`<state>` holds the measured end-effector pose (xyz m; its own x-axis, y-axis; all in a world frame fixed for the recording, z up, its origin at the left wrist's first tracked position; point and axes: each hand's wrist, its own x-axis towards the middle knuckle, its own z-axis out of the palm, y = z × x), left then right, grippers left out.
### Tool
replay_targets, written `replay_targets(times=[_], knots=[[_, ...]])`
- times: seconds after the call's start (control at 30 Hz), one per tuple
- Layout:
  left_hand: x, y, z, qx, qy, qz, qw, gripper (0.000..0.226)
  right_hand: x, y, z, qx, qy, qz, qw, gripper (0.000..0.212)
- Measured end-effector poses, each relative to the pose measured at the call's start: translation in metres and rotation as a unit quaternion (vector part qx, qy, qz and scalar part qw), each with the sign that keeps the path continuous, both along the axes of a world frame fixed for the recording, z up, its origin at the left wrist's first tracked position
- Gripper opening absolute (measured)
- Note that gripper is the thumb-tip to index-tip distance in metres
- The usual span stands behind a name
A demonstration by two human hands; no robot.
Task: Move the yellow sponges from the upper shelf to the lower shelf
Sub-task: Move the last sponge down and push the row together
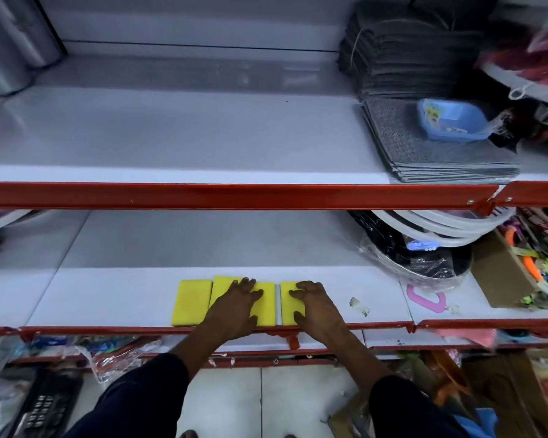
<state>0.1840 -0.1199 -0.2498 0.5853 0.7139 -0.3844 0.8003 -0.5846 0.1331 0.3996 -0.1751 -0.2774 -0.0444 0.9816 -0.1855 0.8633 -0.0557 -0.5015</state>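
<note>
1. Yellow sponges (192,301) lie in a row at the front edge of the lower shelf (108,298), low in the centre of the frame.
2. Left hand (234,308) lies flat, fingers spread, on the middle sponges, gripping nothing.
3. Right hand (317,306) presses flat and unclenched on the rightmost sponge (287,303).
4. Upper shelf (171,137) spans mid-frame behind a red rail (234,194).
5. Grey mats (424,153) and a blue plastic tray (450,120) sit at upper right.
</note>
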Motion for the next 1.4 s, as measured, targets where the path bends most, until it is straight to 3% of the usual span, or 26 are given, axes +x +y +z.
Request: replay_targets(times=[0.4,0.53,0.77,1.4], knots=[[0.005,-0.002,-0.006,0.026,0.002,-0.01,1.0,0.065,-0.015,0.002,0.004,-0.012,-0.017,-0.009,1.0,0.055],[-0.008,0.009,0.002,0.034,-0.049,0.048,0.997,0.062,-0.019,0.003,0.007,-0.028,-0.021,-0.012,0.999,0.059],[-0.052,0.02,0.001,-0.024,-0.017,0.122,0.992,0.071,-0.023,0.004,0.009,-0.032,-0.024,-0.023,0.999,0.058],[-0.056,0.014,-0.001,0.005,-0.029,0.11,0.993,0.069,-0.03,0.003,0.012,-0.029,-0.012,-0.04,0.999,0.059]])
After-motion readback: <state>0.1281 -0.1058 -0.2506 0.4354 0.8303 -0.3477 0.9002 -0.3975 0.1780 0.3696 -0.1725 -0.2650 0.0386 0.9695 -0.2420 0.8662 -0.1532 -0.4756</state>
